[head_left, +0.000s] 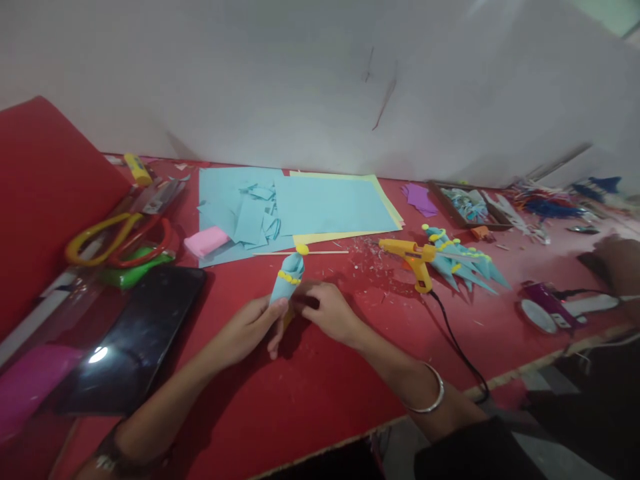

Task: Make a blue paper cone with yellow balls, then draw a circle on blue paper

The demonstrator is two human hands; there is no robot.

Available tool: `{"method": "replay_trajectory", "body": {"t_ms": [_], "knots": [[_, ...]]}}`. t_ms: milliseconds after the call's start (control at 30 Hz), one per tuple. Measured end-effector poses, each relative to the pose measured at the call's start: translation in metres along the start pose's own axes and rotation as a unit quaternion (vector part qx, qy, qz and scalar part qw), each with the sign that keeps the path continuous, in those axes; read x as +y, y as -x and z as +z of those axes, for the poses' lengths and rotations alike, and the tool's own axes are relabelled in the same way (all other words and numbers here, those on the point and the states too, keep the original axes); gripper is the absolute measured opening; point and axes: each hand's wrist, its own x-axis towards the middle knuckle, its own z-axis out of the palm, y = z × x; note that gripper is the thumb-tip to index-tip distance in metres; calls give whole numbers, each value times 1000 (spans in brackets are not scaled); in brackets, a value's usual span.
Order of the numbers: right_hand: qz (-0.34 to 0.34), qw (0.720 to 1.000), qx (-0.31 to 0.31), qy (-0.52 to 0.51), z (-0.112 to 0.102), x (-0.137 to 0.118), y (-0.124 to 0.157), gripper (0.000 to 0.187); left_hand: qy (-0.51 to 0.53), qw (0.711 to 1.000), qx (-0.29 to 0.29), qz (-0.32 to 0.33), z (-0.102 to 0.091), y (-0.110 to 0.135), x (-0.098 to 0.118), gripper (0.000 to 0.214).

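My left hand (255, 328) is closed around a rolled light-blue paper cone (285, 287). A band of small yellow dots circles the cone, and a yellow ball (303, 249) sits at its top. Right beside the cone is my right hand (327, 310), its fingers curled in close to the paper. What those fingertips hold, if anything, is hidden. Some yellow material (287, 319) shows between the hands, too small to name. Just behind the cone lies a thin wooden stick (325, 253).
A yellow glue gun (410, 257) with a black cord lies right, beside finished-looking blue cones (463, 260). Blue sheets (340, 203) and paper scraps (257, 217) lie behind. Left are scissors (117, 240), pink clay-like block (206, 241) and a black glossy slab (135, 340).
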Motion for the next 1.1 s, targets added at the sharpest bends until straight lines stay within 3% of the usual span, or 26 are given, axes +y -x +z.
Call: {"method": "replay_trajectory", "body": {"t_ms": [567,900,1100], "knots": [[-19,994,-101,-42,-7,6,-2,13,41,999,-9,-25,2,0,-4,60],[-65,985,-153,48,-12,5,-3,3,-34,999,-1,-15,-2,1,-3,62],[-79,980,-168,66,-17,3,-2,8,-27,1000,-6,-14,-2,1,1,59]]}}
